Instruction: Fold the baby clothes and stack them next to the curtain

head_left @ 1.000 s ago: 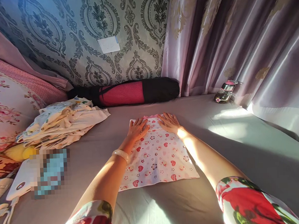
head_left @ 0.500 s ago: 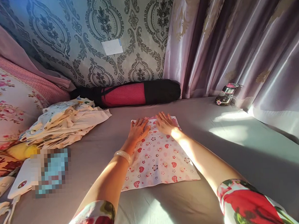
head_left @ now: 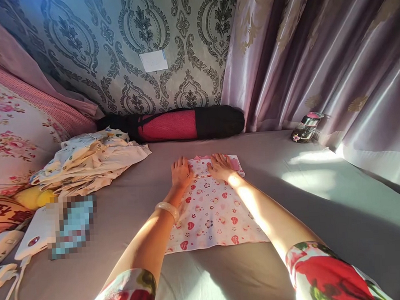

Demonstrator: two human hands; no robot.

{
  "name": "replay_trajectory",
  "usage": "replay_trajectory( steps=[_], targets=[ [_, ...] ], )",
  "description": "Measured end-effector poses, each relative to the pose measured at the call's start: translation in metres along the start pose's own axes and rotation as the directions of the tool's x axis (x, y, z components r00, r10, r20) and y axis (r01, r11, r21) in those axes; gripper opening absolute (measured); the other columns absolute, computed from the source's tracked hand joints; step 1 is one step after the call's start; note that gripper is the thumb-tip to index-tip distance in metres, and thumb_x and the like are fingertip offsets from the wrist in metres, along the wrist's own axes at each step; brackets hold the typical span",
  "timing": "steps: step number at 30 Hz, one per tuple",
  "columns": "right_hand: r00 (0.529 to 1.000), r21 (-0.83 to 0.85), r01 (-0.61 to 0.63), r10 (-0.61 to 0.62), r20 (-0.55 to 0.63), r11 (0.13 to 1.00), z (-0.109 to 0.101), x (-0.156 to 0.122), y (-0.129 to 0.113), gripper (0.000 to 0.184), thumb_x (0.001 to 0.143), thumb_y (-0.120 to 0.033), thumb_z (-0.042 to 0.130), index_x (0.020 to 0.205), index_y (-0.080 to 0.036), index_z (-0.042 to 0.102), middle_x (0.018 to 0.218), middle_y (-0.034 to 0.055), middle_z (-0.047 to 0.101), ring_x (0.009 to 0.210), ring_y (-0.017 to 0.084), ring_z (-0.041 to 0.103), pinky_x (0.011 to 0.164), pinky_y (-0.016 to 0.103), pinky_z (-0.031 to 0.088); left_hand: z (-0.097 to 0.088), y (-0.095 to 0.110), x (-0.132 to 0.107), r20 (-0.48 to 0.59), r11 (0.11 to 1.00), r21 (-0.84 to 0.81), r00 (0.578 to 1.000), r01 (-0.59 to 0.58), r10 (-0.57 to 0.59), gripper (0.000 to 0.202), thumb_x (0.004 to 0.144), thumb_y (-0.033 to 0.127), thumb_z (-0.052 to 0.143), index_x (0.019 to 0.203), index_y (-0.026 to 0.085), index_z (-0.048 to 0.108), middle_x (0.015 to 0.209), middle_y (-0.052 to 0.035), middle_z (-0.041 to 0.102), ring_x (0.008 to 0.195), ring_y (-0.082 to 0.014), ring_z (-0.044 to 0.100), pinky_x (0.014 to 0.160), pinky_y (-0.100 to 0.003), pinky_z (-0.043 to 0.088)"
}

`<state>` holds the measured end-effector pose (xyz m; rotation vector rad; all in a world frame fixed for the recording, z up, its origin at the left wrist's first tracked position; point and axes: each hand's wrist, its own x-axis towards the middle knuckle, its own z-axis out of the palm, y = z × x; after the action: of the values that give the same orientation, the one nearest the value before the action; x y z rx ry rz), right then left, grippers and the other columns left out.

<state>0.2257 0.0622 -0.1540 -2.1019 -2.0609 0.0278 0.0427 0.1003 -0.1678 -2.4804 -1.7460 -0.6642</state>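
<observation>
A white cloth garment (head_left: 211,211) printed with red hearts and flowers lies flat on the grey bed sheet (head_left: 133,223), its far end folded over with some pink showing. At its far left corner my left hand (head_left: 181,172) rests palm down, fingers stretched out over the edge. My right hand (head_left: 220,166) presses on the folded far part, right of the middle, with its fingers spread. Neither hand grips the cloth. A pale bangle (head_left: 167,210) sits on my left wrist.
Crumpled cream clothes (head_left: 91,161) lie to the left. Beyond the garment, a black and pink rolled bag (head_left: 185,124) runs along the wall. A bottle (head_left: 307,127) stands by the curtain (head_left: 282,53). At the left are a white device (head_left: 36,234) and cables (head_left: 18,281).
My left hand has moved slightly left, out to the garment's far left corner. The right hand has shifted only a little on the folded part. The view has turned slightly left.
</observation>
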Motion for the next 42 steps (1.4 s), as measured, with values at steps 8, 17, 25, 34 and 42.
replay_trajectory(
  steps=[8,17,25,34,42],
  targets=[
    [0.986,0.039,0.162,-0.16,-0.039,0.986,0.01,0.0,-0.043,0.055,0.101,-0.033,0.028,0.152,-0.016,0.039,0.16,0.0105,0.033,0.148,0.027,0.027,0.12,0.052,0.018,0.008,-0.01,0.008,0.1,0.988,-0.051,0.985,0.148,-0.143,0.037,0.095,0.018,0.034,0.126,0.016,0.055,0.139,-0.0165,0.055,0.125,-0.0293,0.053,0.104,-0.044,0.041],
    [0.987,0.141,0.154,-0.158,0.018,0.978,0.01,0.003,-0.035,0.058,0.103,-0.037,0.023,0.155,-0.014,0.033,0.161,0.0106,0.03,0.149,0.026,0.025,0.121,0.048,0.019,-0.003,-0.005,0.01,0.052,0.887,-0.049,0.888,0.459,-0.456,0.034,0.099,0.025,0.035,0.116,0.007,0.058,0.128,-0.0257,0.055,0.122,-0.036,0.052,0.095,-0.045,0.043],
    [0.997,-0.006,-0.04,0.04,-0.065,0.999,-0.003,-0.022,0.034,0.058,0.102,-0.036,0.026,0.15,-0.008,0.041,0.16,0.0172,0.031,0.15,0.032,0.023,0.121,0.055,0.016,0.0,-0.012,0.014,0.117,0.894,-0.054,0.891,0.446,-0.438,0.033,0.096,0.018,0.035,0.119,0.012,0.059,0.127,-0.022,0.058,0.119,-0.0332,0.056,0.094,-0.042,0.044],
    [0.994,0.13,-0.004,0.018,-0.107,0.992,0.003,-0.031,0.053,0.048,0.101,-0.034,0.034,0.142,-0.013,0.05,0.154,0.0158,0.043,0.146,0.033,0.032,0.118,0.051,0.026,-0.011,-0.019,0.019,0.208,0.896,-0.147,0.899,0.418,-0.386,0.034,0.099,0.022,0.036,0.119,0.011,0.061,0.128,-0.0236,0.059,0.122,-0.0331,0.056,0.096,-0.043,0.043],
    [0.952,0.295,-0.228,0.276,-0.131,0.928,-0.009,-0.065,0.085,0.068,0.082,-0.034,0.062,0.142,-0.007,0.042,0.138,0.0215,0.055,0.131,0.033,0.05,0.108,0.042,0.043,-0.044,-0.051,-0.011,0.336,0.896,-0.247,0.9,0.369,-0.278,0.036,0.092,0.047,0.056,0.101,0.014,0.068,0.097,-0.0134,0.07,0.097,-0.0282,0.065,0.081,-0.033,0.048]
  ],
)
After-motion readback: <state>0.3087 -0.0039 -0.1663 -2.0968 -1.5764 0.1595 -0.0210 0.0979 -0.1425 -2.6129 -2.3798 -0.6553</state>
